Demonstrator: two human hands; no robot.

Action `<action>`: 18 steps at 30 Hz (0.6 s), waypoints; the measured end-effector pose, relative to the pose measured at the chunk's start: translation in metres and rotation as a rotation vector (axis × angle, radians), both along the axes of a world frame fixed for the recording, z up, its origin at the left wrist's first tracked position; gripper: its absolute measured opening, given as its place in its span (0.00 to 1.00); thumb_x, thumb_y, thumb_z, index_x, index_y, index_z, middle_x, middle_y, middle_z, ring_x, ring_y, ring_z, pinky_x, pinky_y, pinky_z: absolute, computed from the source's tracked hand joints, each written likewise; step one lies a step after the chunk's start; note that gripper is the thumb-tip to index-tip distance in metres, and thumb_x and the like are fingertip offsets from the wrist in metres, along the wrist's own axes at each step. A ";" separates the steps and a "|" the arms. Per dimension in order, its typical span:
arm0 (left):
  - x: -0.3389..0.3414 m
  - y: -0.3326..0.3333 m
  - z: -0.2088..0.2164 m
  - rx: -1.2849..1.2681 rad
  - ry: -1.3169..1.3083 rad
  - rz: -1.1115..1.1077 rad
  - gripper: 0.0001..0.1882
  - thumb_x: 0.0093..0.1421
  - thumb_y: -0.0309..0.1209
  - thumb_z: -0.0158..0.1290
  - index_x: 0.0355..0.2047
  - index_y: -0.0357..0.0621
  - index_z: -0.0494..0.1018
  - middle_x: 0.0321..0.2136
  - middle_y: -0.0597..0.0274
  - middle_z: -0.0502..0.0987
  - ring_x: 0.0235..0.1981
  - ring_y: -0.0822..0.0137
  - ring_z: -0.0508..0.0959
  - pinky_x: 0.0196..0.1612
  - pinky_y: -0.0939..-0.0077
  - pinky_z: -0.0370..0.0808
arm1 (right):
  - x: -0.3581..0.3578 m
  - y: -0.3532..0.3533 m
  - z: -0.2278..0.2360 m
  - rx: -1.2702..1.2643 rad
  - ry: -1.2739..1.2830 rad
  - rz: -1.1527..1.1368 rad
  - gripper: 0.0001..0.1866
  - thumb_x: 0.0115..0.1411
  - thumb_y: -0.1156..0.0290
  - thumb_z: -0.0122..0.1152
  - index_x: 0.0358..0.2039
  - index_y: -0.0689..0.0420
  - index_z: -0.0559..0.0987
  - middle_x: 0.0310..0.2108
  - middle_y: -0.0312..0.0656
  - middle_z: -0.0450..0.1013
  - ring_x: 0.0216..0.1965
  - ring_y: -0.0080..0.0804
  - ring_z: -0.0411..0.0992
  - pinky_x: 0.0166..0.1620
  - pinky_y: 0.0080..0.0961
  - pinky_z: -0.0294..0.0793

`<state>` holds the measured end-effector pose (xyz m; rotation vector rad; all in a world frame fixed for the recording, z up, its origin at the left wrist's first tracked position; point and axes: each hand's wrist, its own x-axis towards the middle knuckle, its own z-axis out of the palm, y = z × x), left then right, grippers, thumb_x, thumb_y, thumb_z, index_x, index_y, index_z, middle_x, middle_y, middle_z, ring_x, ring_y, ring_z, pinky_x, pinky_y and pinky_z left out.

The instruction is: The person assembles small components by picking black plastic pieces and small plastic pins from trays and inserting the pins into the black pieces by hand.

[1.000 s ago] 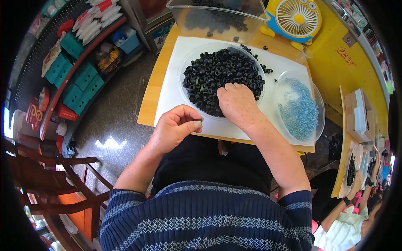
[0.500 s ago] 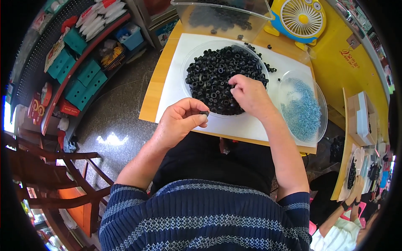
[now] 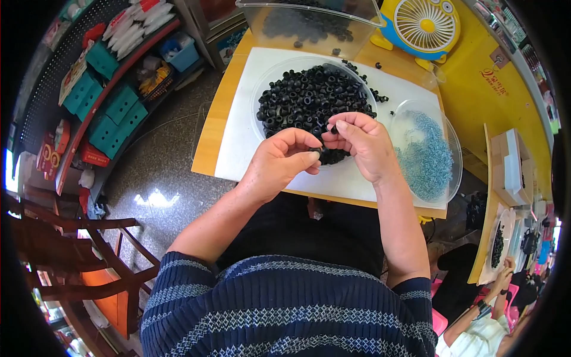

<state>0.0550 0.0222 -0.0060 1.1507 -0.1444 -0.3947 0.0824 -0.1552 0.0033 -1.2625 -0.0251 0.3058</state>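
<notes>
Both of my hands are raised over the near edge of a round clear tray (image 3: pixel 255 107) heaped with small black ring-shaped parts (image 3: pixel 309 98). Between the thumb and fingers of my left hand (image 3: pixel 276 163) is a black ring-shaped part (image 3: pixel 317 150), mostly covered by the fingertips. Just right of it, my right hand (image 3: pixel 370 146) pinches another small black part (image 3: pixel 335 129). The fingertips of the two hands are close together. The exact shape of each held part is too small to make out.
A white sheet (image 3: pixel 235 149) covers most of the wooden table. At right lies a clear dish with small bluish pieces (image 3: pixel 425 157). Behind stand a clear bin (image 3: pixel 309 30) of black parts and a yellow-blue fan (image 3: pixel 419 27). A co-worker's hand (image 3: pixel 505 271) is at another table.
My right hand has drawn back from the heap toward my left hand and now pinches a small black part. My left hand has moved right and slightly up, still holding its part.
</notes>
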 end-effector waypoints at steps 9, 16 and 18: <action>-0.009 -0.022 0.003 0.153 -0.063 0.008 0.07 0.53 0.22 0.50 0.33 0.37 0.67 0.26 0.65 0.72 0.27 0.76 0.73 0.32 0.83 0.71 | -0.040 0.004 -0.010 -0.242 -0.263 -0.204 0.08 0.54 0.72 0.55 0.33 0.63 0.75 0.28 0.36 0.72 0.30 0.19 0.70 0.36 0.15 0.69; -0.020 -0.034 0.000 0.301 -0.129 0.004 0.08 0.52 0.22 0.50 0.34 0.37 0.67 0.27 0.65 0.72 0.28 0.77 0.73 0.32 0.84 0.70 | -0.064 -0.010 -0.015 -0.366 -0.371 -0.193 0.09 0.53 0.75 0.56 0.35 0.63 0.74 0.29 0.38 0.73 0.29 0.19 0.70 0.32 0.14 0.69; -0.023 -0.038 0.003 0.294 -0.149 -0.010 0.09 0.52 0.22 0.50 0.35 0.37 0.66 0.27 0.64 0.72 0.28 0.77 0.73 0.33 0.84 0.70 | -0.066 -0.019 -0.015 -0.199 -0.276 -0.203 0.09 0.54 0.74 0.56 0.35 0.63 0.74 0.28 0.37 0.72 0.28 0.19 0.70 0.31 0.14 0.69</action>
